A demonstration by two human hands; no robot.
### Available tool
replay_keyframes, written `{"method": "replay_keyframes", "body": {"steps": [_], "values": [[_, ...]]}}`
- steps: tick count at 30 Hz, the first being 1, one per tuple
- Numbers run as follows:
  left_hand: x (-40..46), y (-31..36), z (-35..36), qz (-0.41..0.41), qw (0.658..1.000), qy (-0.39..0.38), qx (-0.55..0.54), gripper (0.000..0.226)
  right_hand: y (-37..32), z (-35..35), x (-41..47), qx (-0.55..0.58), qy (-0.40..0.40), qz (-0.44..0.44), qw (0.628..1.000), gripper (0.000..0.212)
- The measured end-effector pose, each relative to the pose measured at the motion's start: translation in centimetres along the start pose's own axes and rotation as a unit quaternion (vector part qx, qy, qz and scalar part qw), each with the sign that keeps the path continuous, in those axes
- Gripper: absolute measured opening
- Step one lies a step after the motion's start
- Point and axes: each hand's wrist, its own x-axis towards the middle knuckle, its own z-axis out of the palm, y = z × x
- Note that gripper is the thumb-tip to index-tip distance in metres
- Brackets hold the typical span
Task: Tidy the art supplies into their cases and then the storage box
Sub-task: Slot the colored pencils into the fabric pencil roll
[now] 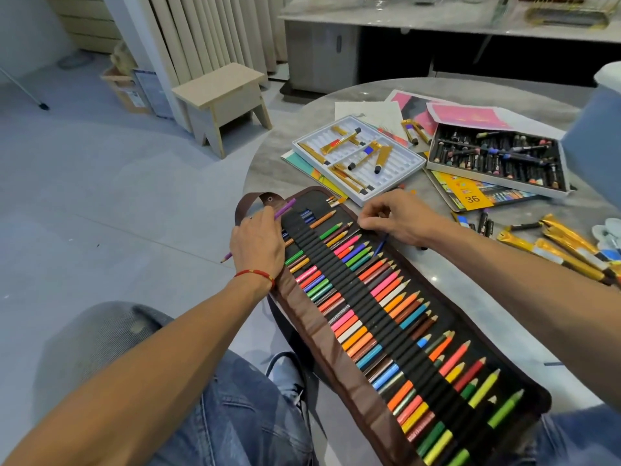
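1. The roll-up pencil case point(396, 317) lies unrolled across the table's point(353, 92) near edge, its loops filled with coloured pencils.
2. The left hand point(257, 245) grips a purple pencil point(285, 207) at the case's far left corner, the pencil passing under the fingers.
3. The right hand point(393, 218) rests curled on the case's far edge, fingertips pinching the fabric; a blue pencil point(381, 245) lies just beneath it.
4. Further back, a white paint tray point(396, 178) holds gold tubes, and beside it sits a box of oil pastels point(497, 159).
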Motion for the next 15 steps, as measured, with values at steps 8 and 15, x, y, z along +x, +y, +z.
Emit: {"method": "replay_keyframes", "body": {"steps": [8, 15], "values": [[0.0, 0.0, -0.1, -0.001, 1.0, 0.001, 0.001, 0.024, 0.5, -0.3, -0.4, -0.107, 0.104, 0.009, 0.989, 0.007], [0.0, 0.1, -0.3, -0.005, 1.0, -0.001, -0.003, 0.025, -1.2, 1.7, -1.0, -0.144, 0.099, -0.097, 0.98, 0.008]]}}
